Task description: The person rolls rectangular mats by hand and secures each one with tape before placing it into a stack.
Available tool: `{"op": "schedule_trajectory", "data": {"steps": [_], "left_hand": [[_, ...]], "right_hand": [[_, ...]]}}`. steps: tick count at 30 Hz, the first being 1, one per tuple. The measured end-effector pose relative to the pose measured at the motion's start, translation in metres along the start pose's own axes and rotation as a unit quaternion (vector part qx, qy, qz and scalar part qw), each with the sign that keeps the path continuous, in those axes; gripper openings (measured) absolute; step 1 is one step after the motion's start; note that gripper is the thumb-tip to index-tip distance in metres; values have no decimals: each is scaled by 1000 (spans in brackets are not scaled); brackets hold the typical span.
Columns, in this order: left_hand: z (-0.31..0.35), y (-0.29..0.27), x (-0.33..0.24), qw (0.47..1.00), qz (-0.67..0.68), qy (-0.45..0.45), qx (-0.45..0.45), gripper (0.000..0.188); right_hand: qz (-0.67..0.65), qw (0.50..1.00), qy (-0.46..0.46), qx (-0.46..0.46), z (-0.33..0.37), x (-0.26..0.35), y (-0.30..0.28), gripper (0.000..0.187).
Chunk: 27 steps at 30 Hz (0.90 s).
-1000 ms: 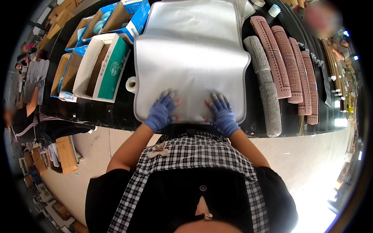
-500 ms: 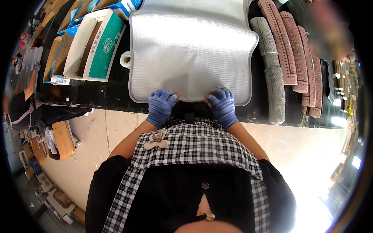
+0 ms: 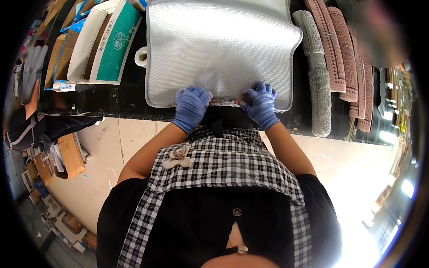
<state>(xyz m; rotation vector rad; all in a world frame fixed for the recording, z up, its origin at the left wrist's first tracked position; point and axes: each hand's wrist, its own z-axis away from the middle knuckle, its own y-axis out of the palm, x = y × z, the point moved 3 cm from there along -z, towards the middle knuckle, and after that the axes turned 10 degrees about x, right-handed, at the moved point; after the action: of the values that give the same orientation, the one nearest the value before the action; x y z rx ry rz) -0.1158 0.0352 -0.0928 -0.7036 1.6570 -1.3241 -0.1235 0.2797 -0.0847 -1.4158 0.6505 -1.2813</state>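
A silver-grey mat [image 3: 214, 49] with a bound grey edge lies backing-up on the black table. My left hand [image 3: 191, 107], in a blue glove with bare fingertips, is closed on its near edge, left of the middle. On the same edge, to the right of the middle, my right hand [image 3: 260, 106] is closed in a matching glove. Between the two hands the edge is curled up a little, and a strip of fluffy grey pile [image 3: 225, 102] shows there. The thumbs point towards each other; the other fingertips are partly hidden.
Left of the mat are a roll of tape [image 3: 141, 57] and an open white-and-green carton [image 3: 114, 44] among other boxes. Rolled mats, one grey [image 3: 318, 85] and several pink [image 3: 333, 58], lie on the right. Another person's arm [image 3: 31, 107] shows at far left.
Both hands have curled the mat's near edge up and slightly away from me, so the fluffy pile now shows. My view has shifted a little.
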Motion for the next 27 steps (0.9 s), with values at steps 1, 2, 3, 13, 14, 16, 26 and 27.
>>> {"op": "schedule_trajectory", "data": {"steps": [1, 2, 3, 13, 14, 16, 26, 27], "left_hand": [[6, 1, -6, 999, -25, 22, -4, 19], [8, 2, -9, 999, -25, 21, -3, 19], [10, 4, -13, 999, -42, 26, -16, 22], [22, 1, -8, 981, 173, -45, -79, 29], [18, 1, -8, 981, 173, -41, -80, 29], [11, 1, -8, 992, 78, -26, -95, 26], [-6, -16, 26, 990, -112, -16, -83, 29], [-2, -16, 34, 987, -125, -9, -105, 34]], "right_hand": [[25, 998, -10, -48, 5, 3, 4, 34], [49, 994, -20, -95, 10, 7, 9, 34], [49, 994, -18, -92, 15, 10, 18, 34], [30, 986, -4, -166, 28, 26, 32, 28], [43, 987, 5, -153, 25, 22, 34, 27], [54, 989, 3, -138, 20, 15, 35, 28], [164, 980, 88, -65, 1, -26, 14, 36], [158, 981, 79, -80, 3, -36, 14, 37]]}}
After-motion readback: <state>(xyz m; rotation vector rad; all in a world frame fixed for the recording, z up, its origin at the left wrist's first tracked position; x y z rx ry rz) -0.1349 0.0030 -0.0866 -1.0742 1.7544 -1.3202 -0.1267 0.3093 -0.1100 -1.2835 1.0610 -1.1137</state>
